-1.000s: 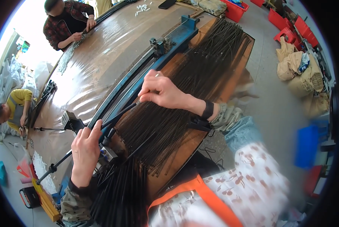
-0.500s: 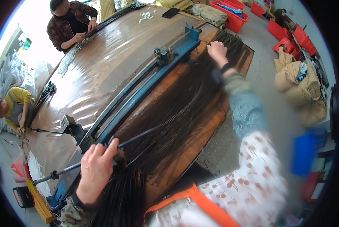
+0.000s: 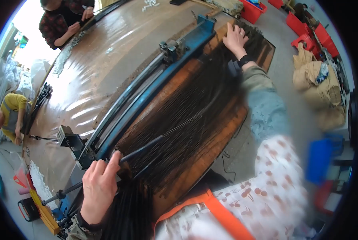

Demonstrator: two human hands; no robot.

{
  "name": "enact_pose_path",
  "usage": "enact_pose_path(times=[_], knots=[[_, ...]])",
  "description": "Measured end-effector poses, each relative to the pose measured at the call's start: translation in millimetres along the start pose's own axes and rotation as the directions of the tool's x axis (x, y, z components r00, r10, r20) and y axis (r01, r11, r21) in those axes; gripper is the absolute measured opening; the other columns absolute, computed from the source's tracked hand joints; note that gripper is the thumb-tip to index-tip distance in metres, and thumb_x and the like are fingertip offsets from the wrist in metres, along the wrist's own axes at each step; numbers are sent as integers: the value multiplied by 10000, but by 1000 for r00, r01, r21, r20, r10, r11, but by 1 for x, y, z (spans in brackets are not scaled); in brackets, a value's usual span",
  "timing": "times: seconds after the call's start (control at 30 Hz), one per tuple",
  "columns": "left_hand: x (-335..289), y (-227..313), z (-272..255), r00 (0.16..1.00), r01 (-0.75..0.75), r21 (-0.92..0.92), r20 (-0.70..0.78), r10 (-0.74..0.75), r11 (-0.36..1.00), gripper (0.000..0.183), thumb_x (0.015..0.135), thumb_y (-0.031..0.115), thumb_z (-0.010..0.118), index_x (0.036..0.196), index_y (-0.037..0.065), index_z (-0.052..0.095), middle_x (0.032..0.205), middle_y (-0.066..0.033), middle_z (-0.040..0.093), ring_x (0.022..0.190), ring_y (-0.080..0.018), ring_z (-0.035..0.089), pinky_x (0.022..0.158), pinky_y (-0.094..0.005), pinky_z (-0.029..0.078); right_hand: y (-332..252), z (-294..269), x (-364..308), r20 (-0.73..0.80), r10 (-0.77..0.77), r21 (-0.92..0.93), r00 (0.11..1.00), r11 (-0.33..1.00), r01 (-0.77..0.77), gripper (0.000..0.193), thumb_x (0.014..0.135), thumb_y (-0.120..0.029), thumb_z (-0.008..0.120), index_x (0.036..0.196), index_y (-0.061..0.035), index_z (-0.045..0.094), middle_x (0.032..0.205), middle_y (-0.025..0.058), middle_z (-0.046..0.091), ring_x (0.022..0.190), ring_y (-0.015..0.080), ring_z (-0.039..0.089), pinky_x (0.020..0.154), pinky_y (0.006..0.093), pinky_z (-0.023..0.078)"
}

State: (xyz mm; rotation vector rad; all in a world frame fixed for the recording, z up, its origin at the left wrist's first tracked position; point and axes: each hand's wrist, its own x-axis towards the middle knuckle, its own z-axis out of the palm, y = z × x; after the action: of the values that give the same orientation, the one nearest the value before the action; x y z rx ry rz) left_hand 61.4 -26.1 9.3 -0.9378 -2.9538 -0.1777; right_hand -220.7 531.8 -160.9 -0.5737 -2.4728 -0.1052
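My left hand [image 3: 100, 185] is closed around a black tube [image 3: 143, 149] at the near end of the blue metal bench rig [image 3: 147, 96]. From the tube's far end a long dark coil spring [image 3: 187, 122] runs up and to the right. Beneath it many thin dark springs [image 3: 167, 104] lie lengthwise on a brown board. Over the far end of that pile is my right hand [image 3: 236, 41], fingers spread apart, with nothing visible in them. Below my left hand hangs a bundle of black tubes [image 3: 135, 208].
Across the plastic-covered table [image 3: 107, 72], a person in a dark patterned jacket [image 3: 57, 24] and another in yellow [image 3: 15, 108] work at its edge. Red crates [image 3: 253, 11] and tan sacks [image 3: 313, 72] stand on the floor to the right. A yellow bar [image 3: 45, 212] lies lower left.
My right hand's fingers have gone from bunched together to spread apart. My left hand keeps its hold on the tube. The whole view has shifted slightly.
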Motion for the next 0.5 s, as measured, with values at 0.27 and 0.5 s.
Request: enact_pose_path(times=[0.27, 0.5], knots=[[-28, 13, -3, 992, 92, 82, 81, -99, 992, 499, 875, -27, 653, 1363, 44, 578, 780, -118, 509, 725, -285, 575, 631, -414, 469, -7, -218, -103, 622, -593, 720, 512, 690, -76, 318, 963, -324, 679, 925, -13, 729, 767, 21, 691, 710, 64, 631, 668, 269, 506], [-42, 34, 34, 1000, -20, 102, 14, 19, 995, 462, 917, 58, 652, 1372, 104, 592, 759, -89, 522, 686, -250, 593, 596, -391, 490, 16, -267, -231, 852, -523, 400, 27, 682, 612, 501, 707, -490, 827, 804, -5, 746, 759, 145, 712, 822, 334, 711, 728, 436, 563]])
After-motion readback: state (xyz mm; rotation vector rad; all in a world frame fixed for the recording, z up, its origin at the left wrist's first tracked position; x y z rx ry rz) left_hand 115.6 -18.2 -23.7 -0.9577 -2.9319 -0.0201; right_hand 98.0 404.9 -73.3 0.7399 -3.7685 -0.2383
